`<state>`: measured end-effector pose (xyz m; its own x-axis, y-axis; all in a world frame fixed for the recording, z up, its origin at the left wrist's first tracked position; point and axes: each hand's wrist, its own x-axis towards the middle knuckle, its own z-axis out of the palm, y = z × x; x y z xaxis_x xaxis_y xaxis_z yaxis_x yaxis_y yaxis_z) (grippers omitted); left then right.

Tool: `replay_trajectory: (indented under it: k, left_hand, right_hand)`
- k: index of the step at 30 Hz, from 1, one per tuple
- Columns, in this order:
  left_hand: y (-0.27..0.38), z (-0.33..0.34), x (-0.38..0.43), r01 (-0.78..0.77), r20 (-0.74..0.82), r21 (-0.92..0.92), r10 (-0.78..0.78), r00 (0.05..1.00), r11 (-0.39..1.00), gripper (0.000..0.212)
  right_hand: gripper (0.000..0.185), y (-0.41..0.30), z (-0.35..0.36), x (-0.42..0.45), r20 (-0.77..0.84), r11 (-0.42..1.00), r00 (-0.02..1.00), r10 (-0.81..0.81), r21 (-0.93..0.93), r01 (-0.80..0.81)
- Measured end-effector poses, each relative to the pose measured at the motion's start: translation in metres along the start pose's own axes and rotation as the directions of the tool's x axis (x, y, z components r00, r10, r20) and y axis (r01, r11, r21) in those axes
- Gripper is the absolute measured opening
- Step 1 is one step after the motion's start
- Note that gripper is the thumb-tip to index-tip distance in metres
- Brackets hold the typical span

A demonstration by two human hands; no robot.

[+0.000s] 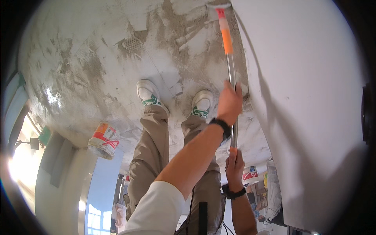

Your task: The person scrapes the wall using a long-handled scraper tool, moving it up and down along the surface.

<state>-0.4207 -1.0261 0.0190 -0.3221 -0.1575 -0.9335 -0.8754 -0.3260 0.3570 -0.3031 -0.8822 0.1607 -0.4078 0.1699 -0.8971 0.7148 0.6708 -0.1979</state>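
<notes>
A long-handled scraper (231,66) with a metal pole, orange grip, red neck and pale flat blade runs up along the wall base. Its blade lies on the floor (158,64) at the top, close to the wall. My left hand (230,101) is closed around the middle of the pole. Lower down, my right hand (235,169) grips the pole's near end at an orange part. Both wrists carry black bands. The floor is grey-brown and patchy, with whitish smears and rough marks.
The white wall (308,88) rises close on the right. My shoes (202,102) stand left of the pole. A white and red bucket (104,138) is at the left, another bucket (250,174) at lower right. Beyond that one, what looks like a person (258,213) is small and blurred.
</notes>
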Motion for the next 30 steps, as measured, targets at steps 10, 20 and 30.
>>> replay_trajectory:
  k: [10, 20, 30]
  left_hand:
    - [0.010, 0.011, -0.016, 0.073, 0.022, -0.073, -0.071, 0.997, 0.995, 0.034]
    - [0.000, 0.005, -0.042, 0.121, 0.050, -0.140, -0.115, 0.992, 0.983, 0.035]
    - [0.108, -0.037, 0.006, 0.030, 0.006, -0.087, -0.029, 1.000, 0.996, 0.035]
  right_hand:
    - [0.029, -0.010, -0.027, -0.021, -0.029, 0.988, 0.997, 0.068, -0.138, -0.071]
    - [0.027, -0.017, -0.031, -0.058, -0.055, 0.980, 0.997, 0.063, -0.184, -0.072]
    - [0.028, -0.137, -0.034, -0.040, 0.101, 0.976, 0.994, -0.050, -0.207, 0.070]
